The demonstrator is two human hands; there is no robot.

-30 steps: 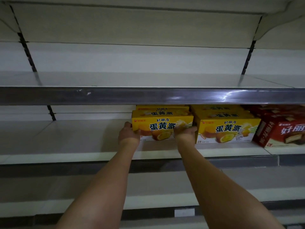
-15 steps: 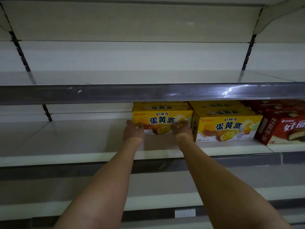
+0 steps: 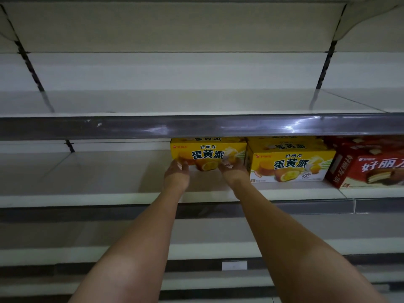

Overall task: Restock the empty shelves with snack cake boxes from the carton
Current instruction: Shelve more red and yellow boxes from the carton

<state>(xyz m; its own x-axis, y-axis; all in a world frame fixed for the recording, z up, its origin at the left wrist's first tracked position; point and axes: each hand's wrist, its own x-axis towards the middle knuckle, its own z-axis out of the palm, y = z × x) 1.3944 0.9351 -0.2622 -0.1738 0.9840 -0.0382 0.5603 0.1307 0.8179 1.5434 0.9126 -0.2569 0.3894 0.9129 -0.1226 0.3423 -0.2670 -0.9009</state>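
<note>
Left grip (image 3: 176, 174) and right grip (image 3: 233, 171): both against the lower front of the yellow snack cake box (image 3: 207, 153), fingers pressing its face, not wrapped round it; whether the fingertips curl under the bottom edge, impossible to tell. Compared with a second ago, box noticeably deeper on the middle shelf (image 3: 109, 178), no longer gripped at its two sides but pushed from the front, arms stretched further in. Just right of the right grip, touching or nearly so, the neighbouring yellow boxes (image 3: 293, 166), standing further forward than the pushed one. Beyond those, further right, red boxes (image 3: 371, 169). Left of the left grip, bare shelf running on to the upright. Above both grips, the upper shelf (image 3: 196, 101) with its grey front rail, nothing on it. Below the arms, a lower shelf (image 3: 65, 248), likewise bare. Carton out of view. Judgement: this box essentially placed, only release left; plenty of shelf yet to fill, so many more trips to the carton ahead.
</note>
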